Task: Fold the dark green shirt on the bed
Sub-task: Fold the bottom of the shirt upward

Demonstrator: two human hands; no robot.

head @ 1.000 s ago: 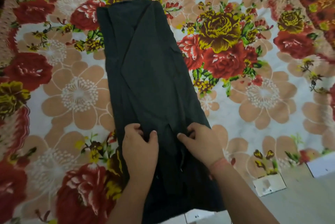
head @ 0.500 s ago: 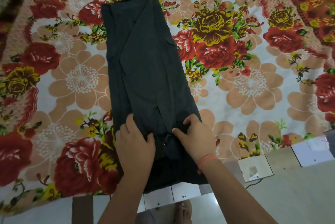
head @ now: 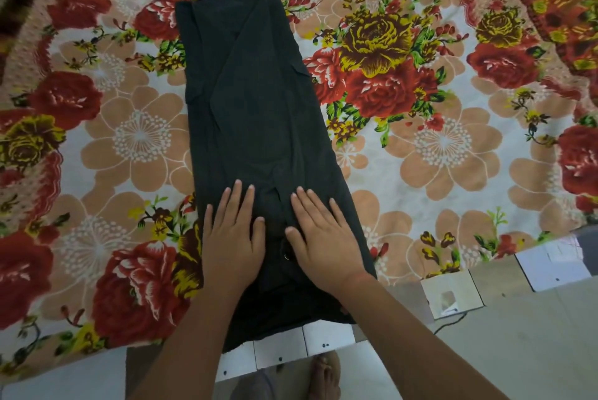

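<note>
The dark green shirt (head: 259, 128) lies on the bed (head: 437, 157) as a long narrow strip, with its sides folded in. Its near end hangs over the bed edge. The left hand (head: 231, 238) and the right hand (head: 323, 238) press flat on it side by side, fingers straight and slightly spread.
</note>
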